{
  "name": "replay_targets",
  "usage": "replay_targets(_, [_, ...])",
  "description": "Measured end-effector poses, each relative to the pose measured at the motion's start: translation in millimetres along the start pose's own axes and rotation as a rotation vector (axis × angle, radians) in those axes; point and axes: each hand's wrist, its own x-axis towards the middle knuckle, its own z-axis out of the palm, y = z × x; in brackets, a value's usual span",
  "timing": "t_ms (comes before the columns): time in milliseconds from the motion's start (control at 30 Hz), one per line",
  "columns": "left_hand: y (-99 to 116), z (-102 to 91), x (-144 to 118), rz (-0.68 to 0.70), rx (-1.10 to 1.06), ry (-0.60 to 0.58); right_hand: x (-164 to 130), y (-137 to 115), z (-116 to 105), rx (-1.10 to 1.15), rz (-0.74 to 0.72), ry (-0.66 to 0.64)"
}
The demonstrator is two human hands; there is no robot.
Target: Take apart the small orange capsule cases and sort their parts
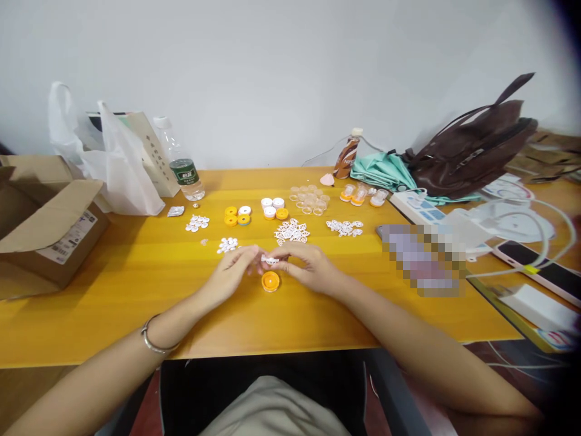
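Just above the table, a small white openwork plastic piece [270, 260] sits between my two hands. The fingertips and thumb of my right hand [309, 266] pinch it from the right. My left hand [236, 267] is closed at its left end, with part of the fingertips hidden. Directly below lies a round orange cap [270, 281] with a hollow centre, close to the fingers but apart from the piece. Similar white openwork pieces [291, 231] lie in a pile just beyond my hands, and small white discs [227, 244] are heaped beyond my left hand.
Farther back stand orange and white caps [231, 216], clear plastic rings [310, 200] and assembled clear-topped pieces [358, 195]. More white parts [345, 227] lie to the right. A cardboard box [49, 236] and water bottle [185, 172] stand left; a pixelated object [420, 257] and power strip [420, 209] lie right.
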Motion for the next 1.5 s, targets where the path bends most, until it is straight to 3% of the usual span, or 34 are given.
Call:
replay_targets(167, [-7,-2.5,3,-0.219,-0.283,-0.069,-1,0,-1,-0.029,-0.048,-0.037])
replay_targets(267, [-7,-2.4,3,-0.226,-0.353,-0.019,-1,0,4,0.056,0.027,-0.013])
replay_targets(433, [-4,-1.8,3,-0.119,-0.273,0.095,-2,1,15,0.307,0.193,0.028])
replay_targets(567, [-4,-1.1,5,-0.085,-0.234,0.112,-2,0,17,0.249,0.164,0.098])
replay_targets(800, [-4,1.2,4,0.010,0.043,0.053,-2,-1,14,0.135,0.090,0.122])
replay_targets(1067, [-8,3.7,-1,0.052,0.212,0.007,-2,3,20,0.317,0.224,0.110])
replay_targets(1500, [-1,7.8,1,-0.041,0.100,0.013,0,1,30,0.445,0.313,0.194])
